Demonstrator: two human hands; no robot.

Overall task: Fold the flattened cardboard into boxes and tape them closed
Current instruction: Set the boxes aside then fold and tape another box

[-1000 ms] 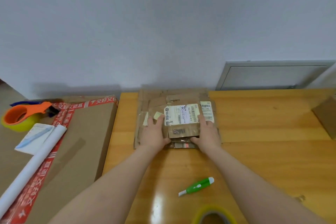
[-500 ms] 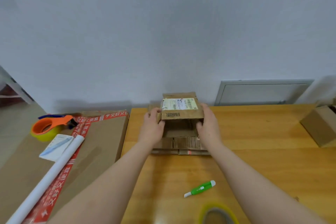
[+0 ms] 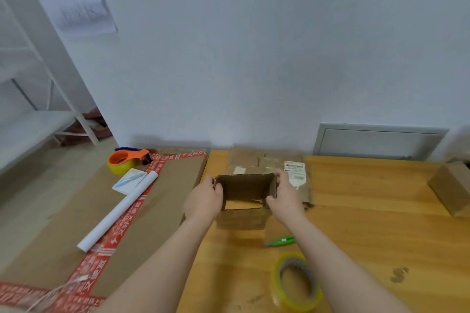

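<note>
Opened box (image 3: 245,188) gripped between left hand (image 3: 203,202) and right hand (image 3: 286,197); flat cardboard (image 3: 267,162) beyond, tape (image 3: 296,282) nearer on desk (image 3: 368,211).

Wall (image 3: 254,58): plain, pale blue-white, with a soft shadow along its foot.
Panel (image 3: 376,141): grey-framed flat hatch, set low in the wall at the right, just behind the worktop's far edge.
Sheet (image 3: 81,7): pale print hanging at the upper left, too blurred to read.
Shelving (image 3: 38,119): white metal rack with slanted braces at the far left, standing on the floor.
Floor (image 3: 50,173): beige, matte.
Worktop (image 3: 368,211): orange-yellow wood, glossy, with a dark mark near the right.
Light: even and diffuse.
</note>
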